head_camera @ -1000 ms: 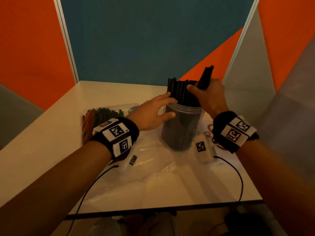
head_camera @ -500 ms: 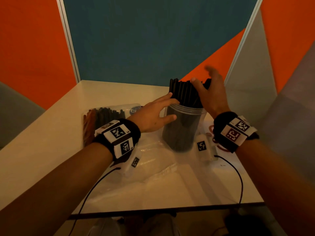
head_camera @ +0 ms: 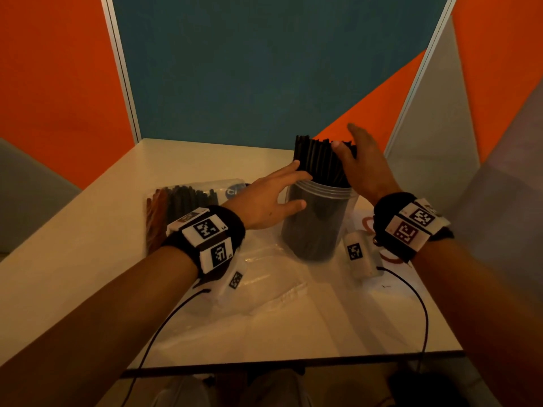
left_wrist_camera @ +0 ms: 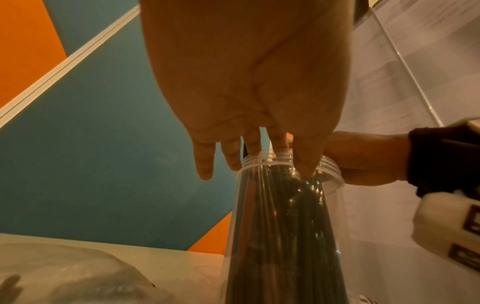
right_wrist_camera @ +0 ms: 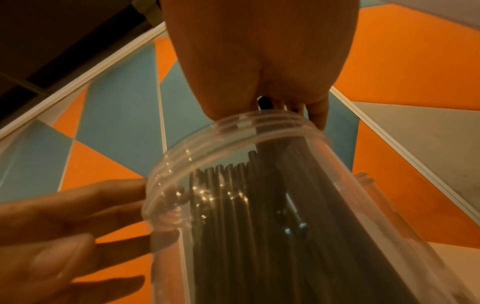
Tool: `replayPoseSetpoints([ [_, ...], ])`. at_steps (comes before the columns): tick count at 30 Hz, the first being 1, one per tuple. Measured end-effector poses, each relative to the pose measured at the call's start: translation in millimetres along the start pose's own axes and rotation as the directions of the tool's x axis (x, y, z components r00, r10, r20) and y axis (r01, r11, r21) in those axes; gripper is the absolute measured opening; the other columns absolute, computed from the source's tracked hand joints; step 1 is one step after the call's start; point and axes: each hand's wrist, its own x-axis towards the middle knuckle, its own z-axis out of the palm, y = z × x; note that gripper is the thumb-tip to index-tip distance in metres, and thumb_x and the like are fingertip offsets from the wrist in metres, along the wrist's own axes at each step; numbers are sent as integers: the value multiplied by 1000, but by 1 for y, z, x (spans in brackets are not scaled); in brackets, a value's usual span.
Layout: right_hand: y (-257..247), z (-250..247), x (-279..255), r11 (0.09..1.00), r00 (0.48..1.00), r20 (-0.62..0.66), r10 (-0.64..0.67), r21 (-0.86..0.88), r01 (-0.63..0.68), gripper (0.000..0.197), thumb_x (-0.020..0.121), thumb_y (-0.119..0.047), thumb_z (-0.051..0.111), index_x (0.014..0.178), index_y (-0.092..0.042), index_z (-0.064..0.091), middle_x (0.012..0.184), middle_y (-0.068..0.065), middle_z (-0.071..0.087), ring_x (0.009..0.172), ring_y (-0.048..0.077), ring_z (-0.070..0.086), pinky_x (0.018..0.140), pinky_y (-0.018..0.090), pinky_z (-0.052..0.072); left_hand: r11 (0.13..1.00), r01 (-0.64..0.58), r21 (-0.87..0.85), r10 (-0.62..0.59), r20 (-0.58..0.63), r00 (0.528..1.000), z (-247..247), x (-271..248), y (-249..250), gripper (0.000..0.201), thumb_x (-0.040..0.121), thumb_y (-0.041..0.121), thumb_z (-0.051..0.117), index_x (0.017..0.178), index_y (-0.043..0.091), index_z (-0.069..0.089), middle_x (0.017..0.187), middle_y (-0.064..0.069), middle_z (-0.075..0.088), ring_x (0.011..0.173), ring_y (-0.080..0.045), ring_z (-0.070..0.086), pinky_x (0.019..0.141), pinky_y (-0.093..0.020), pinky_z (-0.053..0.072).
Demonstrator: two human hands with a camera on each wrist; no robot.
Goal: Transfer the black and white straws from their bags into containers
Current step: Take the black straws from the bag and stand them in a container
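Note:
A clear plastic container [head_camera: 316, 227] stands on the table, packed with black straws [head_camera: 318, 163] whose tops stick out above its rim. My right hand [head_camera: 363, 168] lies flat on the straw tops with straight fingers, the thumb against the bundle. My left hand [head_camera: 266, 201] touches the container's left side, its fingers straight at the rim and its thumb on the wall. The left wrist view shows those fingers [left_wrist_camera: 205, 164] reaching the rim [left_wrist_camera: 265, 159]. The right wrist view shows the palm [right_wrist_camera: 259, 61] over the straws [right_wrist_camera: 233, 205].
A bag of black straws [head_camera: 191, 198] lies at the left behind my left wrist. A flat, empty clear bag [head_camera: 264, 277] is spread in front of the container. Partition walls close the desk [head_camera: 73, 245] on three sides. Its front edge [head_camera: 293, 359] is near me.
My right hand held a bunch of black straws above the container, lowered them in, let go and now lies flat on the straw tops. The left hand stayed at the container.

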Motion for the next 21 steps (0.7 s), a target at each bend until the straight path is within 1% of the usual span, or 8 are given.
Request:
replayPoseSetpoints([
  [4,-5,-1,-1,999,994,106,-12,-50,17,26,101,-33,39,111,-13,51,105,12,51,100,27,47,82,38,37,999,11,32,-13,74,997,-5,1,2,62,93,36,56,147,37,25,160,8,5,145,-13,14,116,-32,22],
  [7,-7,-5,-3,998,993,107,57,4,-58,55,100,-38,40,147,-13,27,150,13,33,139,29,27,113,44,26,999,10,32,-15,139,990,-12,-6,6,79,92,38,55,149,40,1,159,8,-11,146,-12,-7,117,-34,9],
  [10,-15,-4,-9,999,999,-1,36,36,-36,63,96,-44,43,151,-22,19,158,9,18,147,28,10,117,53,15,997,42,59,-54,225,973,-22,-26,3,95,85,48,61,146,44,-12,156,9,-22,143,-9,-16,116,-34,4],
  [12,-33,-6,-23,993,990,-135,-48,103,63,54,95,-34,48,144,-16,35,148,11,35,140,25,28,115,37,24,972,88,217,-167,382,909,-28,-42,-5,105,77,56,66,144,47,-14,154,11,-26,141,-10,-23,116,-39,-3],
  [15,-77,-5,-59,952,955,-204,-213,176,250,23,88,-14,51,108,-14,63,111,1,58,106,15,53,94,20,39,883,92,460,-373,571,732,-35,-64,-19,117,69,56,74,144,47,-16,154,11,-25,141,-12,-23,117,-49,-6],
  [18,-119,4,-95,936,952,213,-222,319,147,26,86,-1,48,89,-18,68,84,-17,56,78,-4,52,73,9,40,842,121,526,-459,578,674,-40,-79,-35,95,82,35,69,147,46,-1,159,7,-1,146,-19,9,118,-46,15],
  [20,-137,18,-113,970,787,580,-210,223,94,27,90,-4,48,97,-19,70,92,-17,62,81,-2,55,75,14,43,873,177,454,-429,541,724,-47,-84,-40,65,89,24,56,139,48,23,148,0,39,124,-20,50,104,-38,43],
  [21,-142,27,-118,979,685,699,-204,146,142,27,92,-8,48,104,-19,70,104,-10,65,90,5,59,80,19,44,882,199,427,-416,509,753,-51,-86,-39,59,91,22,51,140,45,27,141,2,48,117,-18,55,100,-33,46],
])
